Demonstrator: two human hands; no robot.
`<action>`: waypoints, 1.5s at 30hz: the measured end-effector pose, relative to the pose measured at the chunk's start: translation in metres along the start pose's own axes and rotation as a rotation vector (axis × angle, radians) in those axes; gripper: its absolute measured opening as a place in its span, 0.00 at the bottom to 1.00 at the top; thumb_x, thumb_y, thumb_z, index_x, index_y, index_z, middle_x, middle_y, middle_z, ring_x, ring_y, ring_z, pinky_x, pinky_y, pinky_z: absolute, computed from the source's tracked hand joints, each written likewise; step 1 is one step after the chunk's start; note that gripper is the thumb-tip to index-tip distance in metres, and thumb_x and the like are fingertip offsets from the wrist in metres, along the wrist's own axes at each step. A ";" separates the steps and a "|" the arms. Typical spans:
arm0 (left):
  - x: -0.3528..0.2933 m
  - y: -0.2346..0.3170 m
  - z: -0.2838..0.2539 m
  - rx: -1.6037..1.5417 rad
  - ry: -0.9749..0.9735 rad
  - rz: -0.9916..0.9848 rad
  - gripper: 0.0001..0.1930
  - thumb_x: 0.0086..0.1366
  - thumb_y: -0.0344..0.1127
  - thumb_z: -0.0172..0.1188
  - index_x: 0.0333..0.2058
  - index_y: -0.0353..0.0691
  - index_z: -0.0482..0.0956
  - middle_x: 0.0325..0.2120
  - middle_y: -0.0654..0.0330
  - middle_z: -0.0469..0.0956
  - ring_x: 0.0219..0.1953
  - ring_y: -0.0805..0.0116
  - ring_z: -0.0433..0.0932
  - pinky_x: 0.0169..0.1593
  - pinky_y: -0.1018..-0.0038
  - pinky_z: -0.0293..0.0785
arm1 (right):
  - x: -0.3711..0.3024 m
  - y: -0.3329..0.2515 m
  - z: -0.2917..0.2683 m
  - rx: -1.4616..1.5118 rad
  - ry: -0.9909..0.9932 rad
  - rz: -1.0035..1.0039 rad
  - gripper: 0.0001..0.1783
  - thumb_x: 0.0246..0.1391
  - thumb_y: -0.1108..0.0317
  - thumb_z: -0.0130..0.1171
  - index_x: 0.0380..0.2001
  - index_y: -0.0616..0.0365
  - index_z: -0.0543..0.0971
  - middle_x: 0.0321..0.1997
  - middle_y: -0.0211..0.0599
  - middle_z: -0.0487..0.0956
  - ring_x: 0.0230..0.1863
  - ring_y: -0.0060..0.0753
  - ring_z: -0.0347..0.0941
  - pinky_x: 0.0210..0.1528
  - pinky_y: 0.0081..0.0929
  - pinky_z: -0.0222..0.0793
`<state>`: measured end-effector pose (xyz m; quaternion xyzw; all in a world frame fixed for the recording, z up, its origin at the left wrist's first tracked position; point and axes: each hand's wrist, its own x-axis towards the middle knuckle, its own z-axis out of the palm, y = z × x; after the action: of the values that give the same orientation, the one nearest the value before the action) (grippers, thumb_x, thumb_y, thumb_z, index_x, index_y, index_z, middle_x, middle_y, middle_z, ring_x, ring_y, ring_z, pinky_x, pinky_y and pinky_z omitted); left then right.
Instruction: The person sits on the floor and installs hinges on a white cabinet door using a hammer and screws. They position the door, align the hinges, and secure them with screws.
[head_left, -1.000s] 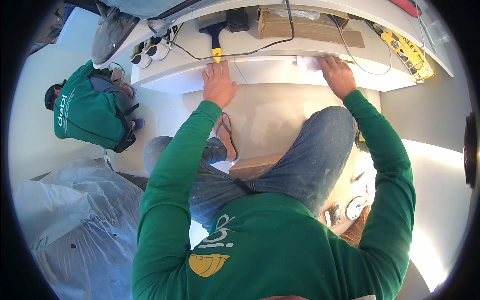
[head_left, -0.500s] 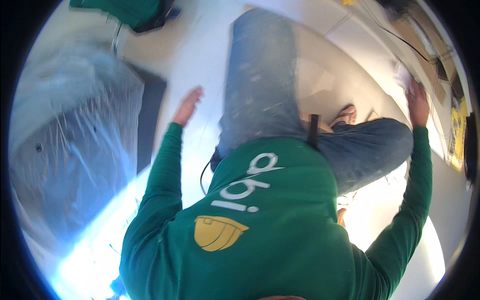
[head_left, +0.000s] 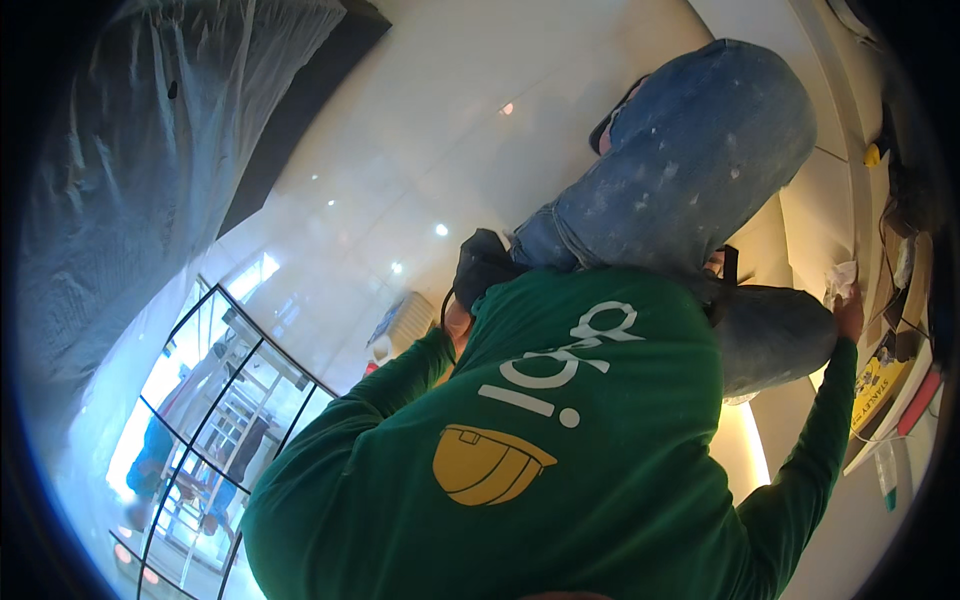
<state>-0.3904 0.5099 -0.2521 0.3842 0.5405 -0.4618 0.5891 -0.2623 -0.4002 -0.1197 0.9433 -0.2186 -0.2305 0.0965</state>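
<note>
My right hand (head_left: 849, 314) reaches out at the far right, beside the pale curved edge. Its fingers are closed on a crumpled white cloth or paper (head_left: 842, 276); which of the two I cannot tell. My left hand (head_left: 457, 326) is drawn back to my left hip, against a black pouch-like thing (head_left: 484, 266) there. Its fingers are hidden behind that black thing and my sleeve. My jeans (head_left: 690, 160), specked with white, are bent at the knees, with the right knee close to my right forearm.
Clear plastic sheeting (head_left: 130, 170) drapes a large dark object at the upper left. A black-framed glass panel (head_left: 222, 378) stands at the lower left, with a person beyond it. A ridged beige container (head_left: 410, 322) sits on the glossy floor. Near my right hand are a yellow package (head_left: 876, 388) and a red object (head_left: 920, 402).
My view has swung round. My left hand, stretched out with fingers extended before, is now at my hip by the black thing. My right hand still has the white crumpled thing.
</note>
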 end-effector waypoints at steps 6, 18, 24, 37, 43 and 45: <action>-0.014 -0.013 0.019 -0.048 0.007 0.030 0.37 0.75 0.67 0.54 0.70 0.44 0.72 0.60 0.62 0.79 0.59 0.64 0.77 0.62 0.63 0.72 | 0.019 0.044 0.013 0.133 -0.133 0.024 0.34 0.66 0.56 0.63 0.72 0.56 0.70 0.68 0.54 0.79 0.67 0.52 0.78 0.69 0.42 0.72; -0.058 -0.103 0.047 -0.205 0.086 0.085 0.37 0.76 0.65 0.54 0.70 0.43 0.71 0.60 0.61 0.79 0.59 0.62 0.77 0.62 0.62 0.73 | -0.033 -0.004 0.038 0.085 0.384 -0.015 0.30 0.71 0.55 0.55 0.70 0.58 0.73 0.65 0.56 0.78 0.63 0.62 0.75 0.64 0.50 0.74; -0.065 -0.128 0.069 -0.275 0.108 0.182 0.36 0.76 0.64 0.54 0.70 0.42 0.71 0.59 0.60 0.79 0.59 0.62 0.78 0.62 0.61 0.74 | -0.046 -0.053 0.017 0.149 0.449 0.103 0.27 0.73 0.53 0.54 0.72 0.42 0.73 0.66 0.52 0.76 0.62 0.57 0.77 0.60 0.55 0.76; -0.067 -0.042 0.079 -0.206 0.110 0.214 0.36 0.77 0.63 0.54 0.70 0.41 0.70 0.59 0.59 0.80 0.59 0.60 0.78 0.62 0.60 0.75 | -0.095 -0.104 -0.066 0.704 0.521 0.155 0.21 0.79 0.55 0.53 0.58 0.57 0.84 0.47 0.46 0.88 0.43 0.40 0.87 0.44 0.35 0.83; -0.100 -0.029 0.097 -0.275 0.131 0.073 0.35 0.77 0.62 0.54 0.70 0.40 0.70 0.59 0.58 0.80 0.59 0.59 0.79 0.62 0.59 0.76 | -0.098 -0.265 -0.205 0.777 0.203 -0.696 0.14 0.73 0.68 0.57 0.50 0.66 0.84 0.41 0.44 0.84 0.39 0.36 0.81 0.44 0.28 0.76; -0.133 -0.038 0.102 -0.319 0.128 0.043 0.35 0.77 0.62 0.54 0.70 0.40 0.70 0.59 0.58 0.80 0.59 0.59 0.79 0.62 0.59 0.76 | -0.092 -0.331 -0.242 0.852 -0.003 -0.799 0.11 0.68 0.74 0.60 0.50 0.66 0.84 0.40 0.43 0.84 0.38 0.32 0.79 0.43 0.26 0.74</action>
<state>-0.3966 0.4188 -0.1064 0.3257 0.6349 -0.3321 0.6169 -0.0986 -0.0456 0.0341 0.9079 0.0807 -0.1420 -0.3860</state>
